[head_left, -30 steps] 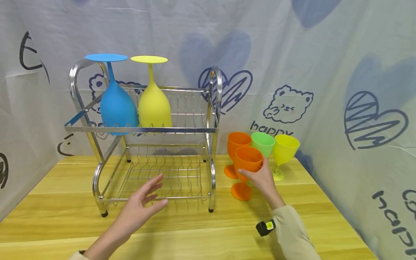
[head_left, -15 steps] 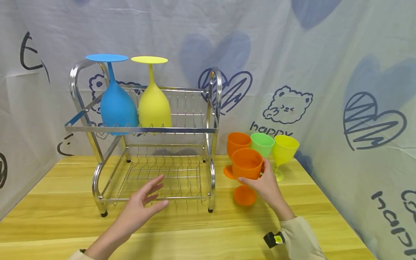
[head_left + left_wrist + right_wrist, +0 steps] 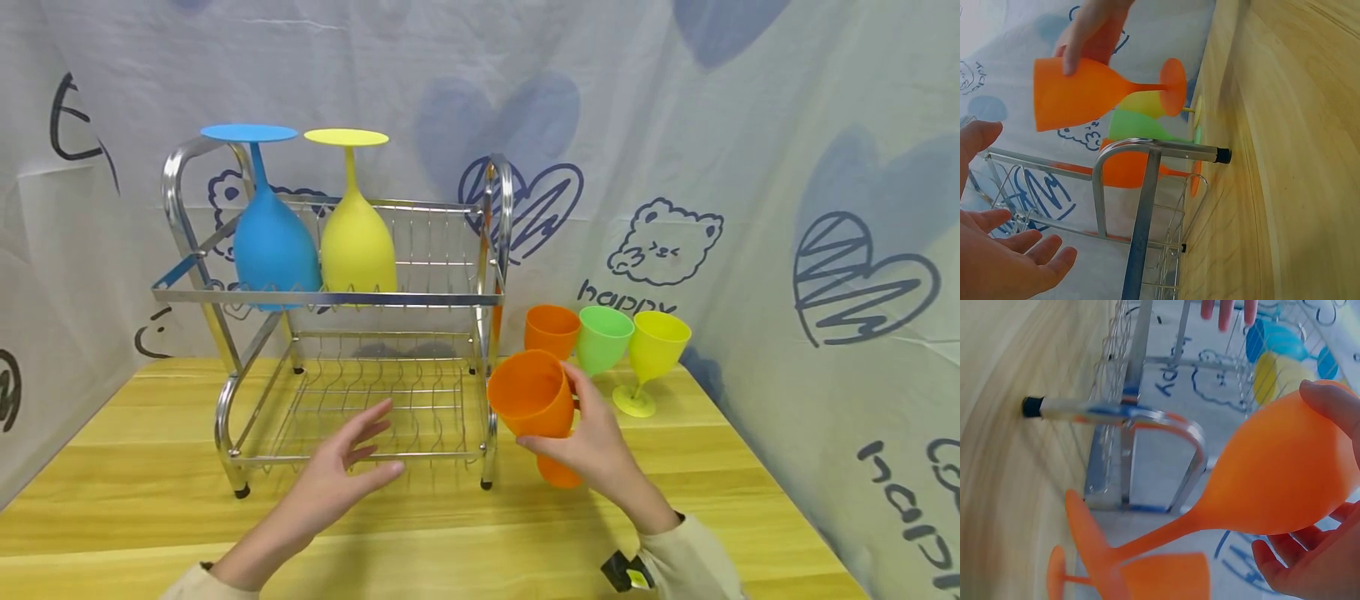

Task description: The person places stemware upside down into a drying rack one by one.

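My right hand (image 3: pixel 600 442) grips an orange goblet (image 3: pixel 531 396) by its bowl, thumb on one side and fingers on the other. The goblet is off the table, its mouth tilted toward the rack. Its stem and foot show well in the right wrist view. My left hand (image 3: pixel 341 471) is held in the air before the two-tier metal dish rack (image 3: pixel 330 297), fingers apart and holding nothing. On the rack's upper tier a blue goblet (image 3: pixel 275 246) and a yellow goblet (image 3: pixel 357 242) stand upside down, feet up.
Right of the rack stand another orange goblet (image 3: pixel 551 329), a green goblet (image 3: pixel 603 337) and a second yellow goblet (image 3: pixel 656 350), all upright on the wooden table (image 3: pixel 420 550). A printed cloth (image 3: pixel 637 125) hangs behind and along the sides.
My right hand has raised the orange goblet off the table, brought it left and nearer, and tipped its mouth toward the rack. My left hand has shifted slightly right.
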Available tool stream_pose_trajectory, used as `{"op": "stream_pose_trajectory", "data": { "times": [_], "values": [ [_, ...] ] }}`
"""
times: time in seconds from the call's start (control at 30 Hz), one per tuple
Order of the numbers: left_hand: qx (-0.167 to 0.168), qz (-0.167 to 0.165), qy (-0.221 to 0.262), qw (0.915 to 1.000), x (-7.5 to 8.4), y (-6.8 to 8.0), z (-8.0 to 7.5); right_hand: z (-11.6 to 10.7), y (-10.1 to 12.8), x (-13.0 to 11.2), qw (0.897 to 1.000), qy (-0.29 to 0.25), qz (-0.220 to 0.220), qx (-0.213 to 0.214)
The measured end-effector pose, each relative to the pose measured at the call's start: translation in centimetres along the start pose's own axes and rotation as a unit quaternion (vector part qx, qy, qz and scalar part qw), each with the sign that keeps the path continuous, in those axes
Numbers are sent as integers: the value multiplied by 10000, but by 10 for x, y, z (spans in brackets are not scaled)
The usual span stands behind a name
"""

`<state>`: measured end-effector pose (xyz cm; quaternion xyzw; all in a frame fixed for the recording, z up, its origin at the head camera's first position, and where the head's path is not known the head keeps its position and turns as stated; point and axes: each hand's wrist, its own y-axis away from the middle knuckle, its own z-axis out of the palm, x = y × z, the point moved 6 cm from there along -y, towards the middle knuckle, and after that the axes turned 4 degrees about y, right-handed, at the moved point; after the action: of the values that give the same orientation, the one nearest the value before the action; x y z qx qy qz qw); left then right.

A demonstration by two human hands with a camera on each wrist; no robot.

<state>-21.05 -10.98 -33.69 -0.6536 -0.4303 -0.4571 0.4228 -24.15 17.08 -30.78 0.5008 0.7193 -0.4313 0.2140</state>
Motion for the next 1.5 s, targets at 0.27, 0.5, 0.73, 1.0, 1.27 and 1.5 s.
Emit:
{"op": "stream_pose_trajectory", "data": {
  "times": [0.27, 0.5, 0.73, 1.0, 1.27, 1.5],
  "values": [
    [-139, 57, -17, 9999, 3, -2, 5, 19, 7, -29, 9952, 434, -859, -171],
    [-231, 243, 79, 9994, 6, -3, 14, 42, 14, -49, 9752, 1277, -1807, -90],
    [-289, 556, 10, 9980, 9, -7, 25, 60, 20, -56, 9557, 1800, -2327, -35],
    [-187, 576, -339, 9976, 13, -6, 30, 72, 27, -63, 9325, 2168, -2890, 53],
    [-93, 1038, -854, 9909, 16, -6, 31, 79, 30, -64, 9276, 2322, -2927, 35],
    [-176, 857, -701, 9937, 15, -8, 28, 82, 33, -63, 9274, 2437, -2835, -125]
  ]
}}
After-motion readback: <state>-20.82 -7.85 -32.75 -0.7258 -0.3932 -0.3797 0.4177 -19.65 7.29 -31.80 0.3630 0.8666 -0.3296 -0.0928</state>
